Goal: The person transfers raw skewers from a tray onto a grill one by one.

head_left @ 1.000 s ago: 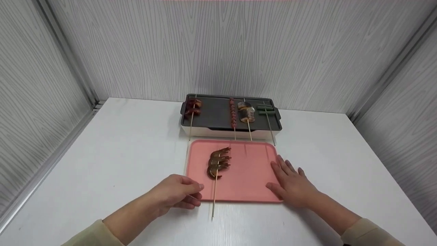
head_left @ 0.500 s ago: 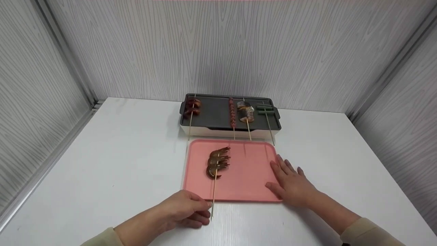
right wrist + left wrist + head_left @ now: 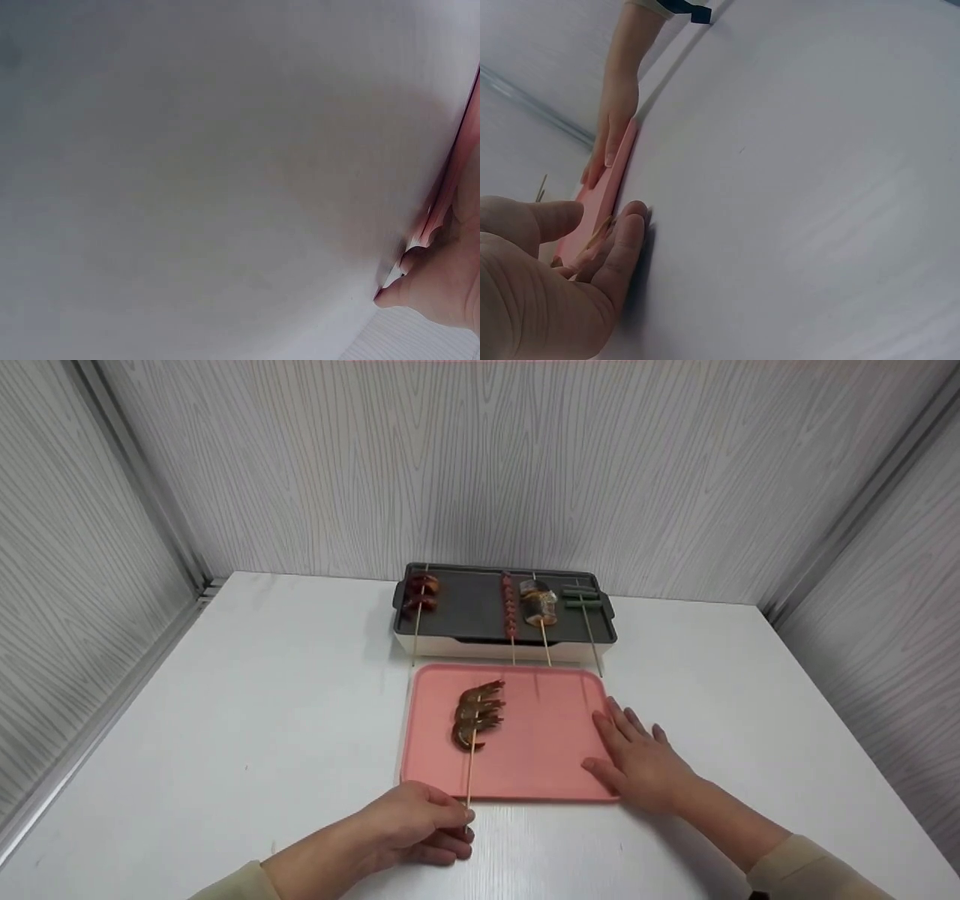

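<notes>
A shrimp skewer (image 3: 475, 720) lies on the pink tray (image 3: 540, 750), its bare stick reaching over the tray's front edge. My left hand (image 3: 420, 825) is at the stick's lower end, with the thumb on the near side. In the left wrist view, the left hand's thumb (image 3: 561, 219) and fingers (image 3: 622, 251) stand apart, and the stick end (image 3: 601, 231) shows between them. My right hand (image 3: 649, 769) rests with spread, straight fingers on the tray's right edge. Part of that hand (image 3: 442, 289) also appears beside the tray rim in the right wrist view.
Behind the tray stands a dark grill pan (image 3: 469, 607) on a pale base. It bears a reddish-brown skewer (image 3: 421, 594), a thin red skewer (image 3: 509, 607), a fish-like skewer (image 3: 539, 606) and a green skewer (image 3: 582, 598). Several sticks overhang its front. Grey panels (image 3: 480, 465) enclose the white table (image 3: 300, 675).
My left hand has moved right and toward the front, from beside the tray's left front corner to the shrimp skewer's stick end. The right hand stays in place.
</notes>
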A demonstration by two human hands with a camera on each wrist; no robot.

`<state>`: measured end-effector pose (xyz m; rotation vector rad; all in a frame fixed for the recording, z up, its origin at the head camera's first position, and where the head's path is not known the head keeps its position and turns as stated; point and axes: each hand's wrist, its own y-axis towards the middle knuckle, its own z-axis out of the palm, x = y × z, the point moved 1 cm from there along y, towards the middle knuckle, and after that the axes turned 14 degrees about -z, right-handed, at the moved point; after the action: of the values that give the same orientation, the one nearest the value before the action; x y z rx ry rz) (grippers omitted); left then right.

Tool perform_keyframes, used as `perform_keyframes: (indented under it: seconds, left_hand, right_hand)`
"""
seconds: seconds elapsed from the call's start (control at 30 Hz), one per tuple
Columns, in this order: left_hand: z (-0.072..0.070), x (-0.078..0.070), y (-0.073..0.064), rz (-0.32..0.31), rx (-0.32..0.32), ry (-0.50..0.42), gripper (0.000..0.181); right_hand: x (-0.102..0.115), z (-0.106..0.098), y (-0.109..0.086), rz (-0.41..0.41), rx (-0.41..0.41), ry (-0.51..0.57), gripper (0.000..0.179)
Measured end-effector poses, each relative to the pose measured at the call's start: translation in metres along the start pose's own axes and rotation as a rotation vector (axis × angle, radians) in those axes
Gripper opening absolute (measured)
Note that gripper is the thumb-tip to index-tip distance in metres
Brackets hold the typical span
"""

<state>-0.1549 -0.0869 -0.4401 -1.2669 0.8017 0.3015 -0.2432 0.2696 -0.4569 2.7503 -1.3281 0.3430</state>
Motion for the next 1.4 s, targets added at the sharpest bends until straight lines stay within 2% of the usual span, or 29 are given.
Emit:
perform_keyframes:
  seconds: [0.13, 0.43, 1.0, 1.2, 1.4]
  left_hand:
    - [0.002, 0.001, 0.001, -0.001, 0.020, -0.016, 0.020]
    - [0.000, -0.003, -0.002, 0.070, 0.055, -0.048, 0.020]
    - [-0.004, -0.011, -0.017, 0.126, -0.010, -0.011, 0.023]
    - [-0.007, -0.024, -0.025, 0.164, -0.036, 0.003, 0.025]
    - [-0.011, -0.048, -0.032, 0.199, -0.092, 0.024, 0.023]
  right_hand:
    - [0.000, 0.000, 0.000, -0.002, 0.000, 0.000, 0.090]
    - [-0.001, 0.002, 0.001, 0.000, -0.004, -0.002, 0.090]
    - [-0.002, 0.003, 0.000, -0.005, -0.008, 0.001, 0.090]
    - [-0.003, 0.003, 0.000, -0.008, -0.017, -0.003, 0.089]
    - [-0.001, 0.002, 0.002, -0.016, -0.028, -0.009, 0.087]
